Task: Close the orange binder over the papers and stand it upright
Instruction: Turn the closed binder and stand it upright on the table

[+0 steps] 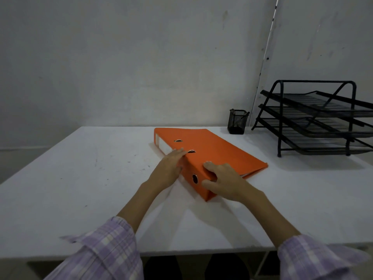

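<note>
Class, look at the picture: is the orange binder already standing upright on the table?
No: the orange binder lies flat and closed on the table, with both hands on its spine end.

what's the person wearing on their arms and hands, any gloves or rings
Both arms wear a loose lilac-and-white plaid shirt with the sleeves pushed up, leaving the forearms bare. The left hand and right hand are bare: no gloves, and no rings, watch or bracelet show.

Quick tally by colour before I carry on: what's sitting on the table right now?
Orange: 1, the binder, closed and lying flat
Black: 2, the mesh pen cup and the three-tier tray rack
Total: 3 things on the white table
</note>
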